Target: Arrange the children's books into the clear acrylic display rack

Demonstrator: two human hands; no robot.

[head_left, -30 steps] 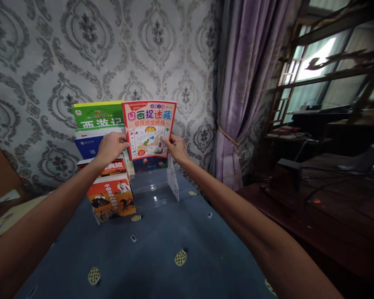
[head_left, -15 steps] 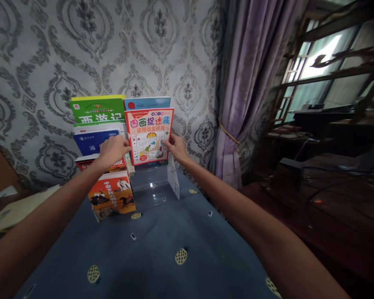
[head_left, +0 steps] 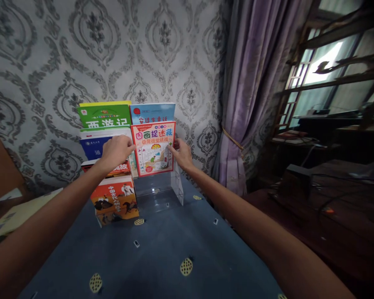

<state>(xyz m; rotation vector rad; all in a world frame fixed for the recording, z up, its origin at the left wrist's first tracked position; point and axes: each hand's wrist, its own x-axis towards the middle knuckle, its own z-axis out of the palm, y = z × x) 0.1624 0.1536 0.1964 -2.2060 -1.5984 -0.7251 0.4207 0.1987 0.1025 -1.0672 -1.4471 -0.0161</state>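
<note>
Book (head_left: pixel 154 154): red-edged, cartoon front facing me
Pose: closed, upright
Place: I hold it before the blue book (head_left: pixel 154 111)

Head view, one: taken from the wearer's head, directed forward and down; blue, pineapple-printed tabletop (head_left: pixel 162 257) seen from above, clear plastic book rack (head_left: pixel 177 189) faced nearby, grey damask-patterned wall (head_left: pixel 199 45) beyond.

Red-bordered book (head_left: pixel 155 155), blue pineapple-patterned tablecloth (head_left: pixel 156 265)

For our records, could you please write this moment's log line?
left hand: at red-bordered book, left edge; right hand: pinching right edge; light-blue book: behind
</note>
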